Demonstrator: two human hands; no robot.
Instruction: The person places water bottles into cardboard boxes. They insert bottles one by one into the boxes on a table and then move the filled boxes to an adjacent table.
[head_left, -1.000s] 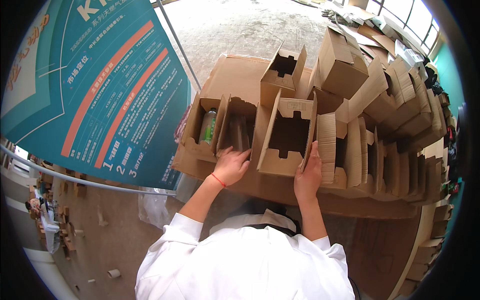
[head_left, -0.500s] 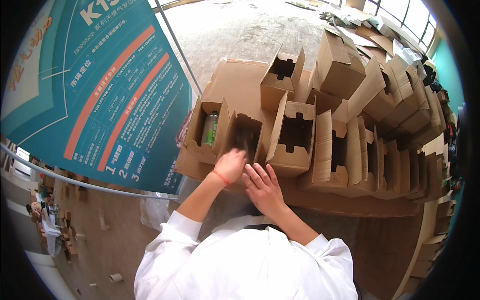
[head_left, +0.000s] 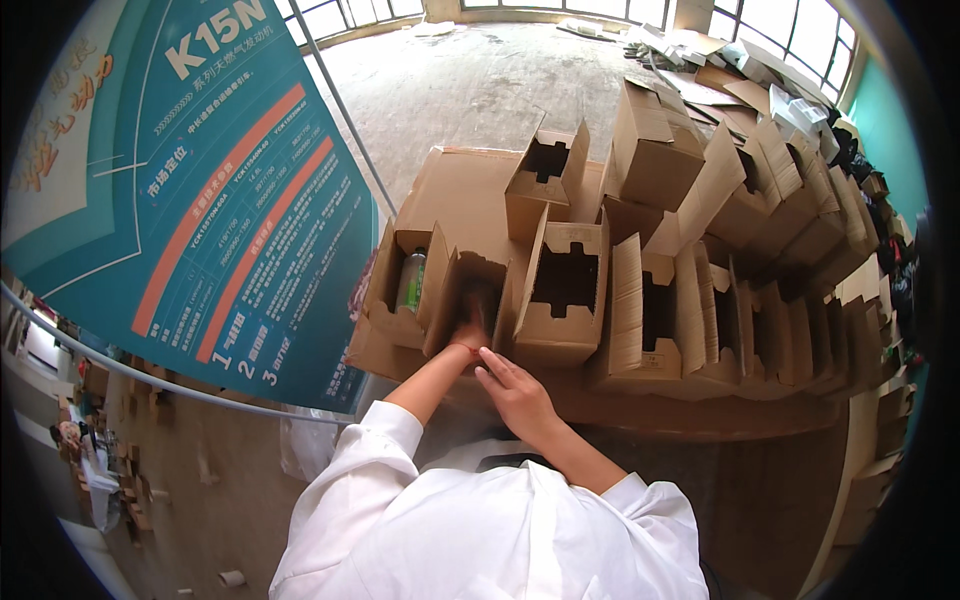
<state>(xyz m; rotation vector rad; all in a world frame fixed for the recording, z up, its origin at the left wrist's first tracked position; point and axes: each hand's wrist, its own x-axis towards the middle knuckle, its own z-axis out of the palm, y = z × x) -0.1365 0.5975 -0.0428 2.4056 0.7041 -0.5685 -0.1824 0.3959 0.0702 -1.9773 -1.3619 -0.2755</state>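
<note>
My left hand, a red band on its wrist, reaches down into an open cardboard box. Its fingers are lost in the dark inside, so whether they hold anything cannot be told. Just outside the front of that box, my right hand has its fingers stretched out, close to the left wrist, and it holds nothing. To the left, another open box contains a clear bottle with a green label. Right of my hands stands an open box with a cut-out cardboard insert.
More open boxes run in rows to the right on a cardboard-covered surface. A tall box rises behind them. At the left stands a large teal poster board in a metal frame. Scrap cardboard is heaped at the far right.
My left hand has gone deeper into the box. My right hand has shifted slightly down and stays near the left wrist. The view has tilted up, showing more windows.
</note>
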